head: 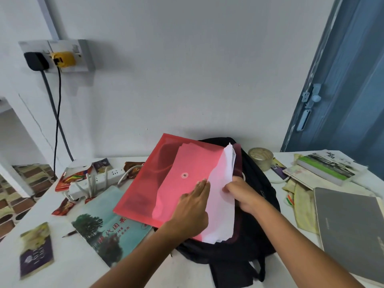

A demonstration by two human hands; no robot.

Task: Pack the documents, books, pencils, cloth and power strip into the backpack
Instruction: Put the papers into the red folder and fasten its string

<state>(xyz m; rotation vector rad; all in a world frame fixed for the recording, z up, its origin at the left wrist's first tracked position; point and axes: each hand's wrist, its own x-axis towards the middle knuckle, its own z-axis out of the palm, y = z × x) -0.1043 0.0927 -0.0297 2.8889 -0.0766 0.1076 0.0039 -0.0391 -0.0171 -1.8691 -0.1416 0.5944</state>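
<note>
A red translucent document folder (158,173) lies tilted across the black backpack (255,221) at the table's middle. White papers (220,204) stick out of its right side. My left hand (193,206) rests flat on the folder's flap, fingers together. My right hand (241,194) pinches the papers' right edge over the backpack. A teal book (108,227) lies left of the backpack, with a pencil (69,233) beside it. The white power strip (93,180) sits behind it with its cord looped. Books (326,167) and a yellowish cloth (303,206) lie on the right.
A grey laptop (351,227) lies at the right front. A tape roll (260,157) stands behind the backpack. Snack wrappers (72,177) and a small purple booklet (36,250) are scattered on the left. Wall sockets (60,57) with plugs hang above left; a blue door (342,90) is at right.
</note>
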